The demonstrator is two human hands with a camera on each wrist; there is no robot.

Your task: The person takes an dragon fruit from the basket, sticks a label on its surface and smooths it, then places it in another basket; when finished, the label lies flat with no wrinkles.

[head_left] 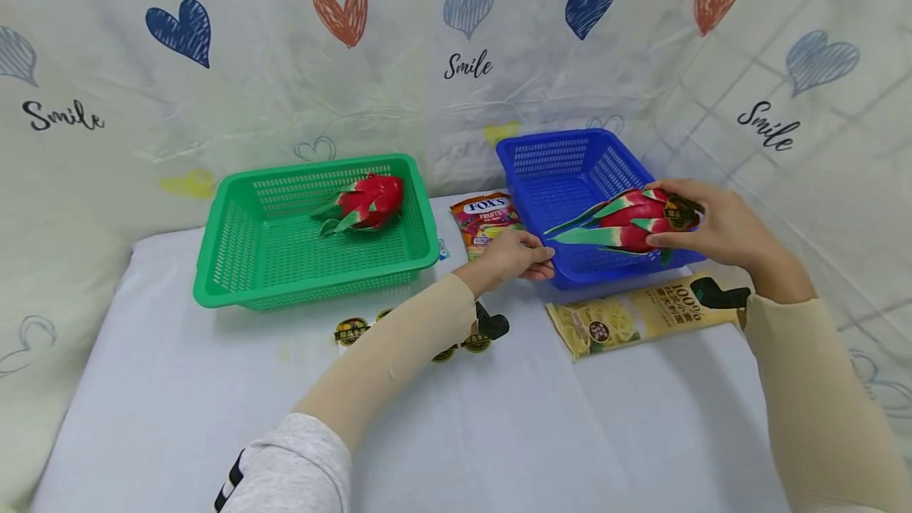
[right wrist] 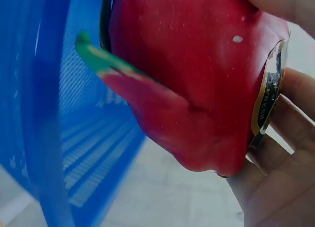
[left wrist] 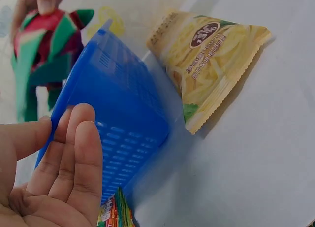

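Observation:
My right hand (head_left: 720, 224) grips a red dragon fruit (head_left: 634, 220) with green-tipped scales, held above the blue basket (head_left: 552, 161). In the right wrist view a black and gold sticker (right wrist: 268, 94) shows on the fruit (right wrist: 182, 79), beside my fingers. With thumb and fingers, my left hand (head_left: 514, 254) pinches the basket's near left corner; the left wrist view shows the thumb on one side of the blue rim (left wrist: 74, 79) and fingers on the other. A second dragon fruit (head_left: 370, 202) lies in the green basket (head_left: 214, 267) on the left.
Between the baskets lies a FOX'S candy bag (head_left: 488, 216). A yellow pasta packet (head_left: 641, 315) lies in front of the blue basket. Several round black and gold stickers (head_left: 351, 330) are on the white table (head_left: 570, 434), partly behind my left forearm. A printed cloth hangs behind.

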